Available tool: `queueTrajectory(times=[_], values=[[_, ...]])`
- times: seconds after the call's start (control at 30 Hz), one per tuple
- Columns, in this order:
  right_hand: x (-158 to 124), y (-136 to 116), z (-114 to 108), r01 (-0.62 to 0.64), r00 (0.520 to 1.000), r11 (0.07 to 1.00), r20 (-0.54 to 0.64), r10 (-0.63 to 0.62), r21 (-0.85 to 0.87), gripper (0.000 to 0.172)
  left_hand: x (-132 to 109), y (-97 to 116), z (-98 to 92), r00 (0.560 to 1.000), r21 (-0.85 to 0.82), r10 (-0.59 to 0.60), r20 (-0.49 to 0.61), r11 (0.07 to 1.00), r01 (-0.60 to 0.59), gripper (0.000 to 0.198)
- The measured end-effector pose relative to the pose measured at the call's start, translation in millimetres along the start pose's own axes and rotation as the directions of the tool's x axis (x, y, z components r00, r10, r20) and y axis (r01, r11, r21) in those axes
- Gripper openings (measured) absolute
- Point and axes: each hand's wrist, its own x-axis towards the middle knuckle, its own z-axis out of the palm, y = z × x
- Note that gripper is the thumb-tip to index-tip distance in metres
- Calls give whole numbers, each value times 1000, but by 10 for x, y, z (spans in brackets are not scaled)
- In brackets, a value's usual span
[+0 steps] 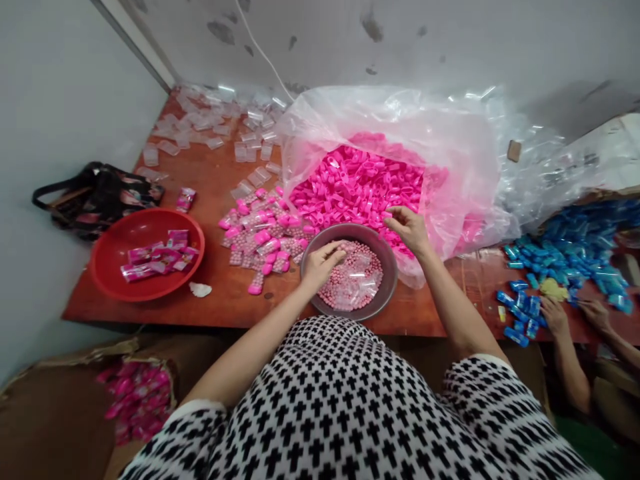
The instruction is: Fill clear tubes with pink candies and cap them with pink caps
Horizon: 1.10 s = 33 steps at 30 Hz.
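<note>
My left hand [323,268] is over the left side of a grey bowl [391,280], its fingers drawn together in a pinch; whatever they hold is hidden. Inside the bowl lie small pink beads [367,259] with clear plastic containers [353,293] on top. To the right, my right hand [410,231] hovers at the edge of a heap of bright pink plastic caps [367,180]. Its thumb and forefinger are curled towards each other, and I cannot make out what is between them. Bead-filled containers with pink caps [267,230] are piled left of the bowl.
A red bowl [107,280] with pink packets stands at the left by a dark bag [100,197]. Empty clear containers [200,123] lie at the back left. A plastic bag [465,147] surrounds the caps. At right, another person's hands [556,317] are near blue pieces [565,253].
</note>
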Motion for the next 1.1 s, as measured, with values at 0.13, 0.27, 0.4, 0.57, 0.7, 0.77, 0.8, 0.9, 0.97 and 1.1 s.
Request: queueTrajectory(times=[0.13, 0.27, 0.4, 0.57, 0.7, 0.77, 0.8, 0.9, 0.97, 1.1], values=[[-325, -467, 257, 334, 927, 943, 186, -327, -5, 26, -13, 0, 10, 989, 131, 137, 53, 981, -143, 32], [-488, -542, 485, 479, 851, 878, 255, -459, -18, 29, -44, 2, -37, 975, 199, 213, 70, 954, -223, 28], [-609, -436, 603, 497, 849, 866, 237, -472, -55, 33, -107, -7, -68, 969, 169, 240, 55, 954, -246, 27], [-742, -525, 602, 566, 816, 817, 214, -537, -108, 34, -168, -4, -114, 970, 112, 232, 72, 964, -239, 27], [-762, -642, 524, 631, 761, 768, 284, -584, -111, 34, -145, 108, -199, 936, 118, 289, 199, 942, -315, 28], [-738, -642, 499, 627, 756, 769, 335, -562, -126, 33, -123, 192, -214, 902, 208, 326, 282, 897, -389, 25], [-722, -627, 494, 622, 758, 772, 347, -552, -130, 32, -115, 231, -210, 886, 275, 335, 320, 863, -425, 23], [-687, -570, 498, 613, 767, 778, 336, -547, -133, 31, -120, 293, -175, 873, 430, 333, 357, 771, -470, 21], [-698, -556, 497, 618, 766, 777, 320, -558, -124, 33, -153, 281, -157, 884, 425, 323, 339, 786, -450, 21], [-791, -569, 508, 626, 752, 776, 317, -577, -74, 38, -253, 194, -152, 916, 302, 292, 275, 878, -371, 20]])
